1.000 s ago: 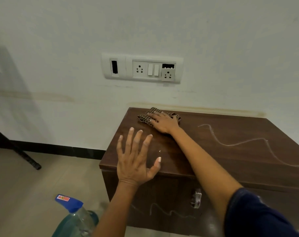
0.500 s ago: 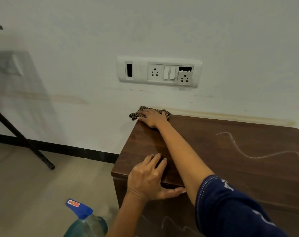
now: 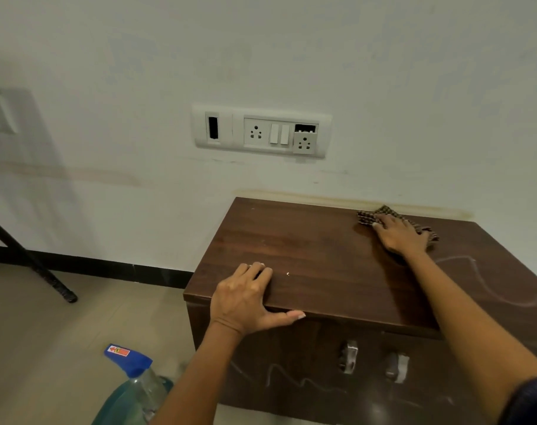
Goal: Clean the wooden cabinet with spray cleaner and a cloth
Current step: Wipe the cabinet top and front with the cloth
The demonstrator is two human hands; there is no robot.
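The right hand (image 3: 400, 236) hides most of the cloth (image 3: 368, 216); the spray bottle (image 3: 132, 391) runs off the bottom edge.

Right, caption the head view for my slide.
Right hand presses a checked cloth on the wooden cabinet top; left hand braces the front edge.

The cabinet (image 3: 322, 259) is dark brown wood with pale wavy lines. The cloth (image 3: 368, 216) has little brown checks. The spray bottle (image 3: 132, 391) is see-through green (with a blue top and a red sticker). The wall (image 3: 291, 50) is white, the sleeve (image 3: 531, 406) dark blue.
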